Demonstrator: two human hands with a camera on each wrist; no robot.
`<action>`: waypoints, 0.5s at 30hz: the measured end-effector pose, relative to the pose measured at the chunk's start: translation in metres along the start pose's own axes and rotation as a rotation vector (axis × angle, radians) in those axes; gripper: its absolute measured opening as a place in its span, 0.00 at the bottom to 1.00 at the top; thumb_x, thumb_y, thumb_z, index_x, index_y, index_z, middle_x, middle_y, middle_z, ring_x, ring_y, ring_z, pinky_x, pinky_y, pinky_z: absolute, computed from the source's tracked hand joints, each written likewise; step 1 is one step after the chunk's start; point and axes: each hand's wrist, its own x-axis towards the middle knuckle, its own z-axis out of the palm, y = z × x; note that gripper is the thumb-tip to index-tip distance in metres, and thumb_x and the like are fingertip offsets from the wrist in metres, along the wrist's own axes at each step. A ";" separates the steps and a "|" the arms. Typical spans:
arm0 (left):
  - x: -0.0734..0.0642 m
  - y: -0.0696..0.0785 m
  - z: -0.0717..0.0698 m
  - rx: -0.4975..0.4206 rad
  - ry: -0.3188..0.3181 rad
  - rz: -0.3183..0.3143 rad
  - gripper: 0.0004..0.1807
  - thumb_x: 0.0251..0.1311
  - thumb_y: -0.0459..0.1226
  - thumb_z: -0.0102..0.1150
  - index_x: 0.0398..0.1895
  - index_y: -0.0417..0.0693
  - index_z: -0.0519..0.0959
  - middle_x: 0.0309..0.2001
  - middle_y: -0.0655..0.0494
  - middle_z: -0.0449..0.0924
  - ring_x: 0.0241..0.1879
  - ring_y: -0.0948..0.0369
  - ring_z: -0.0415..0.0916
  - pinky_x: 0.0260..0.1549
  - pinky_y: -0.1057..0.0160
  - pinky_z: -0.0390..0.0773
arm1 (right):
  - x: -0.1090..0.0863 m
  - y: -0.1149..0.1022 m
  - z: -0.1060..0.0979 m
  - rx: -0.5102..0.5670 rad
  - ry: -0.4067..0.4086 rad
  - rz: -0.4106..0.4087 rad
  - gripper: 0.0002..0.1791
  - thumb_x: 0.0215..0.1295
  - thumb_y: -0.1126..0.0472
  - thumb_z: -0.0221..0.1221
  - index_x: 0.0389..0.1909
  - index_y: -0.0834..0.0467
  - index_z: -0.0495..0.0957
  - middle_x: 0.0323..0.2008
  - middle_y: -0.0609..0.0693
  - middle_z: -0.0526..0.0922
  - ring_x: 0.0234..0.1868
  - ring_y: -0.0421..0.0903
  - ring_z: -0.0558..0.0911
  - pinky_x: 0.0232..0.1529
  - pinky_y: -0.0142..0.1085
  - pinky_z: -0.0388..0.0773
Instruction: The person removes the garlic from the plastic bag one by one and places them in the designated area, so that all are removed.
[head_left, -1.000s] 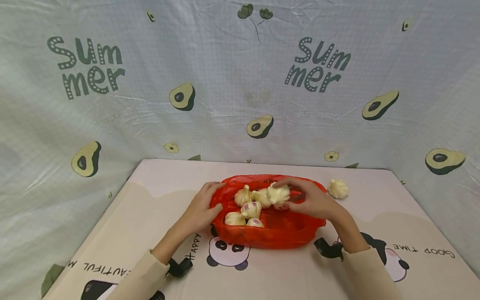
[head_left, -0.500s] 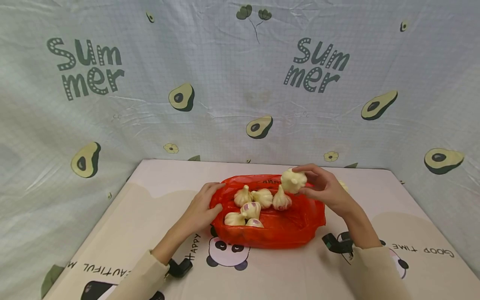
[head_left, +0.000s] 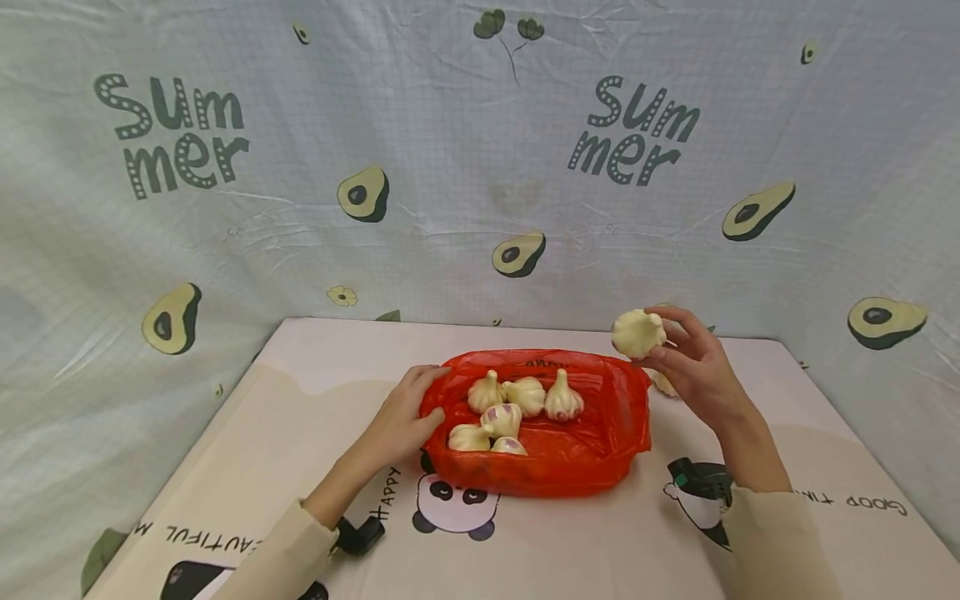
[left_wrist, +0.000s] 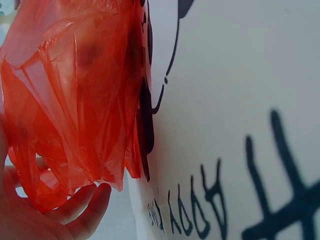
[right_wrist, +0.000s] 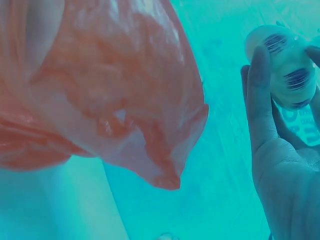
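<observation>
A red plastic bag (head_left: pixel 540 475) lies wide open on the table, with several garlic bulbs (head_left: pixel 564 398) inside, mostly in its left half. My left hand (head_left: pixel 405 414) grips the bag's left edge; in the left wrist view its fingers (left_wrist: pixel 82 210) curl against the thin plastic. Above the bag's far right corner, my right hand (head_left: pixel 697 367) holds a garlic bulb (head_left: pixel 637 333) between thumb and fingers. The right wrist view shows that raised bulb (right_wrist: pixel 292 75) with purple streaks, apart from the bag (right_wrist: pixel 145 75).
Another garlic bulb (head_left: pixel 664 384) lies on the table right of the bag, partly hidden behind my right hand. The table (head_left: pixel 570 550) has a panda-print cover. A patterned cloth (head_left: pixel 450 125) hangs behind it and at both sides.
My right hand has lifted the garlic bulb out of the bag and carried it up and to the right. My left hand has stayed at the bag's left edge.
</observation>
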 end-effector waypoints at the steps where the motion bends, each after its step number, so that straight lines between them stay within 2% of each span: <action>1: 0.000 0.000 0.000 0.000 0.000 0.002 0.32 0.65 0.33 0.58 0.74 0.48 0.69 0.73 0.46 0.67 0.71 0.46 0.69 0.64 0.40 0.78 | 0.000 0.001 -0.001 0.021 0.012 0.003 0.26 0.74 0.76 0.49 0.70 0.58 0.68 0.59 0.50 0.79 0.53 0.44 0.84 0.55 0.33 0.86; 5: 0.000 -0.001 0.000 0.002 -0.001 0.000 0.32 0.65 0.33 0.58 0.74 0.48 0.69 0.73 0.46 0.67 0.71 0.45 0.69 0.65 0.40 0.77 | -0.002 0.004 -0.005 0.070 0.051 0.026 0.26 0.73 0.76 0.50 0.68 0.55 0.70 0.58 0.50 0.79 0.52 0.43 0.85 0.55 0.33 0.85; 15: 0.000 0.000 0.000 0.005 -0.002 -0.018 0.33 0.64 0.33 0.58 0.74 0.50 0.69 0.73 0.46 0.66 0.72 0.45 0.68 0.63 0.40 0.78 | -0.002 0.008 -0.008 0.145 0.078 0.082 0.26 0.73 0.76 0.50 0.67 0.53 0.70 0.59 0.50 0.78 0.54 0.44 0.85 0.57 0.34 0.85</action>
